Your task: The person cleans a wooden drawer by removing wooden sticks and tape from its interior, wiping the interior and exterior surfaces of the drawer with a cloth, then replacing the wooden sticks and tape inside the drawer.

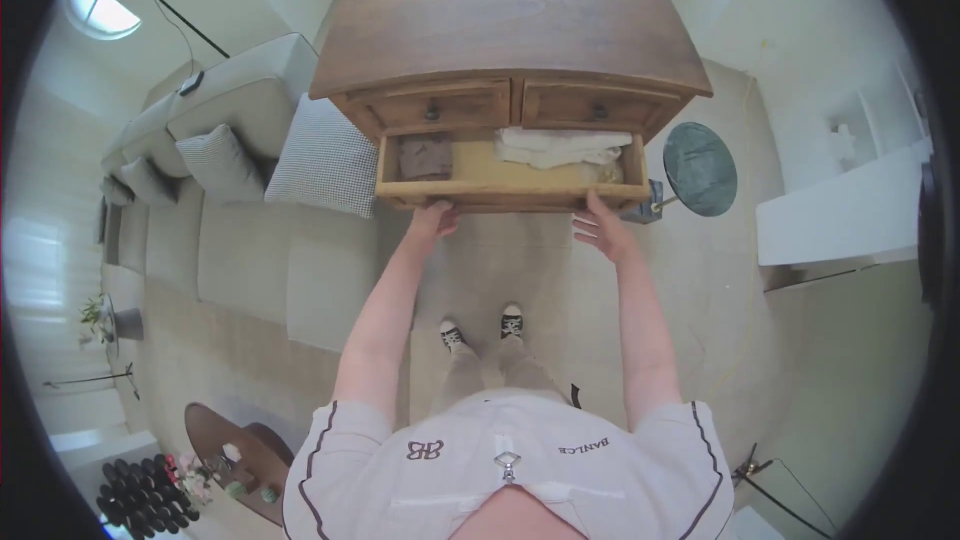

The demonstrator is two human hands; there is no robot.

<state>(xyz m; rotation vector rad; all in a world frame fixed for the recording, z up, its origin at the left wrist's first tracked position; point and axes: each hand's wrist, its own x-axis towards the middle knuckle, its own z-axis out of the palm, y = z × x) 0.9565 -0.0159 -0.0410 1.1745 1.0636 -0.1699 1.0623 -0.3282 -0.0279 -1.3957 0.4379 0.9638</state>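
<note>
A wooden dresser (510, 20) stands ahead with its wide lower drawer (510, 195) pulled out. Inside lie a folded dark brown cloth (426, 157) at the left and folded white cloths (560, 147) at the right. My left hand (432, 221) is at the left part of the drawer front, fingers curled at its lower edge; what they grip is hidden. At the right part of the front is my right hand (605, 228), its fingers apart and thumb raised against the drawer. Two small upper drawers (432, 106) are closed.
A grey sofa (240, 250) with checked cushions (325, 160) runs along the left. Right of the dresser stands a round green side table (700, 168). Behind it is a white cabinet (840, 205). A brown table (240, 460) is at the lower left.
</note>
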